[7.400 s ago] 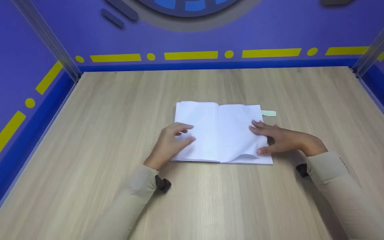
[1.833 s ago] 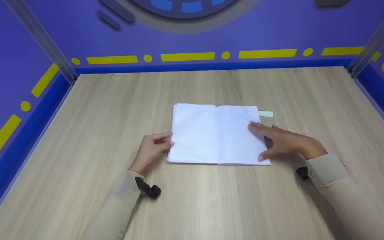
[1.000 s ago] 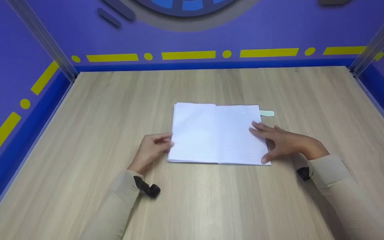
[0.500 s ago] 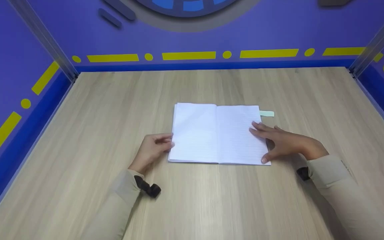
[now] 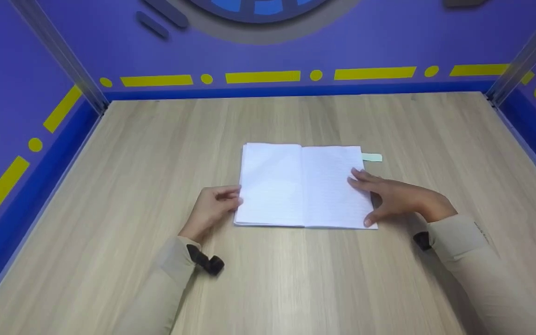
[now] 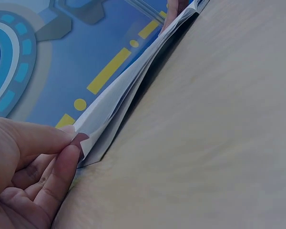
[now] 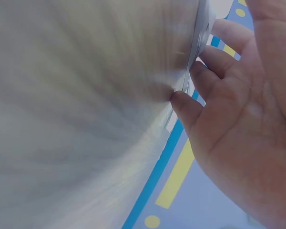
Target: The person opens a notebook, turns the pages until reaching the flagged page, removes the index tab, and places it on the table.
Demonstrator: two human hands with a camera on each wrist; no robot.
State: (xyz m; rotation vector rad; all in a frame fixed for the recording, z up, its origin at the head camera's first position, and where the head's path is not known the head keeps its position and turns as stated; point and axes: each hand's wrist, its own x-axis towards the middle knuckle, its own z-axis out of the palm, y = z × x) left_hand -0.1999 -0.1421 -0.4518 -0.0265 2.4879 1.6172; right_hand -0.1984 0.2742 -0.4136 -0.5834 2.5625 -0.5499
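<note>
An open notebook (image 5: 272,186) with white lined pages lies flat on the table. My left hand (image 5: 210,209) is at its left edge. In the left wrist view, the thumb and index finger of that hand pinch the edge of the upper pages (image 6: 102,112), which stand slightly apart from the sheets below. On the other side, my right hand (image 5: 396,197) rests its spread fingertips and thumb on the right page near its outer edge. A pale green tab (image 5: 372,157) sticks out from the notebook's upper right side.
The wooden table (image 5: 296,284) extends around the notebook. Blue panels (image 5: 268,58) with yellow marks rise along its back and sides. A black strap with a small block (image 5: 210,263) sits at the left sleeve cuff, and another dark block (image 5: 421,240) at the right.
Since the oldest frame, my left hand has moved from over the left page to its outer edge and pinched it. The right page's raised lower corner now lies flat. The last second shows almost no movement.
</note>
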